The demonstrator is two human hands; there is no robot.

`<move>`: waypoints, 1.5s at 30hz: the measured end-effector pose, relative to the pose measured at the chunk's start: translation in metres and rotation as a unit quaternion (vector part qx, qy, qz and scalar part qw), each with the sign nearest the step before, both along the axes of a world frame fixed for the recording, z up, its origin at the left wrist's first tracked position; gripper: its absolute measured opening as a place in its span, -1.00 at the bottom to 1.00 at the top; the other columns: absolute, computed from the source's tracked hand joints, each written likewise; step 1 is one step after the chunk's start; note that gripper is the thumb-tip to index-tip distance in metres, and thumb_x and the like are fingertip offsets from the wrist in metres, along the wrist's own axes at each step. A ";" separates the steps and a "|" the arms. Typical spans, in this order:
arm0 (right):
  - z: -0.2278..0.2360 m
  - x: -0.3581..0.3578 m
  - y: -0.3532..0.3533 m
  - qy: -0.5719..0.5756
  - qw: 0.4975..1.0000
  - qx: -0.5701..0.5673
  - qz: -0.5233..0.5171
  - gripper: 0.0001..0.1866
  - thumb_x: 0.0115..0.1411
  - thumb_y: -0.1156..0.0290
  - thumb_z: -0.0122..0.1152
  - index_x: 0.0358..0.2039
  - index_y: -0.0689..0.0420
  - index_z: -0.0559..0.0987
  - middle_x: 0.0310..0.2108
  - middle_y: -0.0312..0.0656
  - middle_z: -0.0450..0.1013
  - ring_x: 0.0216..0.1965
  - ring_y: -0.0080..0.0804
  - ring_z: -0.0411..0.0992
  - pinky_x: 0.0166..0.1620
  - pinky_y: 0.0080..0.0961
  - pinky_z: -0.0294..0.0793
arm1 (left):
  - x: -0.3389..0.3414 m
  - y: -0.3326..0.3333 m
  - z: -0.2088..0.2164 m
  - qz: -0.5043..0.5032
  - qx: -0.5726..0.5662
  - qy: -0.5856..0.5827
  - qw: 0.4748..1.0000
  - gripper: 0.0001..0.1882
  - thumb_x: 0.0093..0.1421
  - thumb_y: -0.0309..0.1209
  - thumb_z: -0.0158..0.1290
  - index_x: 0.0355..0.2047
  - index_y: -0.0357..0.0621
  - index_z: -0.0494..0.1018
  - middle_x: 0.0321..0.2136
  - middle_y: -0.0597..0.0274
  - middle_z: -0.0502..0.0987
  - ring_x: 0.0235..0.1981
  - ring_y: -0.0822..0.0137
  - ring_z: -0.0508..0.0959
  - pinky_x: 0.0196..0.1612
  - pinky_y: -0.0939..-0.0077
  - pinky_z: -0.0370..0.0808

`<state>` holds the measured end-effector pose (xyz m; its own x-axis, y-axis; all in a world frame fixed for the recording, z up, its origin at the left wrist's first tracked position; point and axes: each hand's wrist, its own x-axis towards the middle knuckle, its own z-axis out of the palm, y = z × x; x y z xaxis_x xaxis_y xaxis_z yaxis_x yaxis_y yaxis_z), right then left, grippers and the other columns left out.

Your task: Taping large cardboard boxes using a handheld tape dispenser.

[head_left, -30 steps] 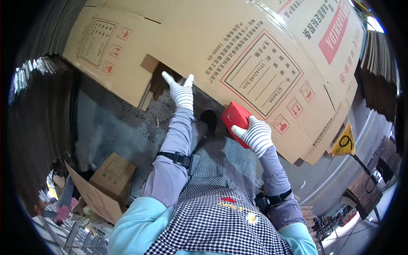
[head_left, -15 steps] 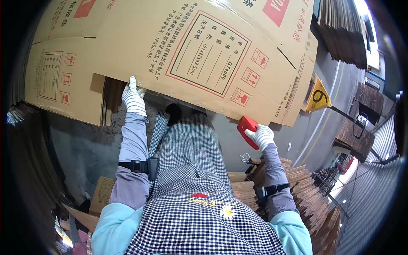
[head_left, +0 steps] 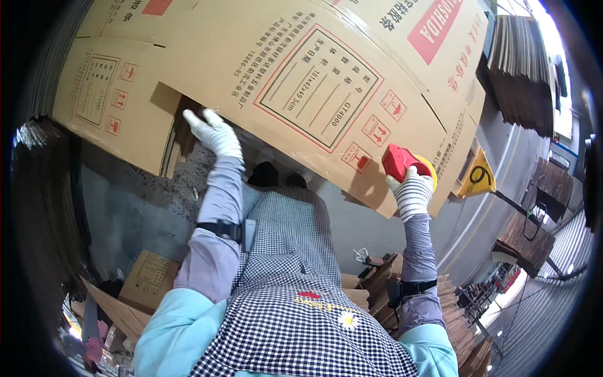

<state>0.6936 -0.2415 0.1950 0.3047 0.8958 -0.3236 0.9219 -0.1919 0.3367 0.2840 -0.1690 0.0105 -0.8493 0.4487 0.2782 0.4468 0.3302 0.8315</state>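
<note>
A large flattened cardboard box (head_left: 264,69) with printed panels lies across the area in front of me. My left hand (head_left: 217,135), in a white striped glove, is raised near the box's near edge beside a slot between its flaps. Its fingers are apart and nothing is in them. My right hand (head_left: 414,188), gloved the same way, grips a red tape dispenser (head_left: 397,161) over the right part of the box. A yellow round part (head_left: 427,168), apparently the tape roll, shows behind the fingers.
Stacked cardboard sheets stand at the far right (head_left: 521,75) and along the left side (head_left: 47,207). A yellow sign (head_left: 476,176) sits beyond the box's right end. More cardboard (head_left: 151,279) lies at lower left, and a cardboard pile (head_left: 446,308) is behind my right arm.
My left hand has come off the box edge, fingers spreading. My right hand has lifted the tape dispenser up and to the right and turned it. The view has shifted and tilted slightly.
</note>
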 end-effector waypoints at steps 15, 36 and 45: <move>-0.108 0.017 -0.021 0.226 0.964 0.140 0.022 -0.15 -0.26 0.19 0.50 0.09 0.18 0.40 -0.08 0.08 0.47 0.01 0.11 0.36 0.17 -0.13 0.28 | 0.054 0.019 0.026 0.007 0.162 -0.455 0.875 -0.28 0.18 -0.33 0.19 0.25 -0.32 0.12 0.08 -0.03 0.39 0.03 0.21 0.45 0.16 0.33 0.38; -0.224 0.183 -0.317 0.500 0.357 0.285 -0.736 -0.40 0.04 -0.15 0.29 -0.04 0.00 0.50 -0.18 -0.20 0.52 -0.24 -0.16 0.48 -0.08 -0.08 0.50 | -0.074 0.079 -0.013 -0.157 -0.061 0.014 0.986 -0.46 0.18 -0.35 0.13 0.17 -0.18 0.32 0.04 -0.11 0.46 0.01 0.03 0.50 0.10 0.28 0.43; -0.344 -0.020 -0.200 0.616 0.141 0.375 -0.678 -0.36 0.22 -0.09 0.05 0.22 -0.01 0.35 0.12 -0.15 0.40 0.12 -0.06 0.35 0.15 0.06 0.38 | -0.187 0.189 -0.003 -0.248 -0.523 -0.056 0.813 -0.11 0.08 0.14 0.14 0.28 -0.16 0.21 0.24 -0.10 0.29 0.26 0.00 0.31 0.27 0.25 0.27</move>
<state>0.6731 -0.4412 -0.1490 0.4875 0.2073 -0.8481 -0.8636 -0.0288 -0.5034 0.0970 0.0203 0.0072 -0.4848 0.6858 -0.5428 0.6820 0.6850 0.2563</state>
